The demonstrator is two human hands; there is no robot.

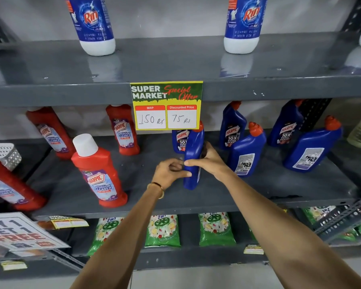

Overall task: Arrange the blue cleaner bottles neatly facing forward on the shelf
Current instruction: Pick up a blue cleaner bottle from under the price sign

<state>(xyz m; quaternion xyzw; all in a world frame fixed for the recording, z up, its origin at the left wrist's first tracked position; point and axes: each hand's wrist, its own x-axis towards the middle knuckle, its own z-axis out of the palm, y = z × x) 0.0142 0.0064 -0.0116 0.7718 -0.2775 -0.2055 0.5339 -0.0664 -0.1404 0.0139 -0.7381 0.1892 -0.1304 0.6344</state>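
Several blue Harpic cleaner bottles stand on the grey middle shelf (279,190). Both my hands grip one blue bottle (193,155) near the shelf's middle; it is upright and turned edge-on. My left hand (171,171) holds its lower left side and my right hand (208,161) wraps its right side. Behind it a blue bottle (178,140) faces forward. Two more forward-facing bottles stand at the back, one (232,128) right of centre and one (287,126) farther right. Two bottles show their back labels, one (245,151) beside my right hand and one (313,147) at the right.
Red Harpic bathroom cleaner bottles (98,172) fill the left of the same shelf. A yellow price tag (166,105) hangs from the upper shelf, which carries Rin bottles (93,24). Green pouches (163,230) lie on the shelf below. A "buy 1 get 1 free" sign (19,232) sits lower left.
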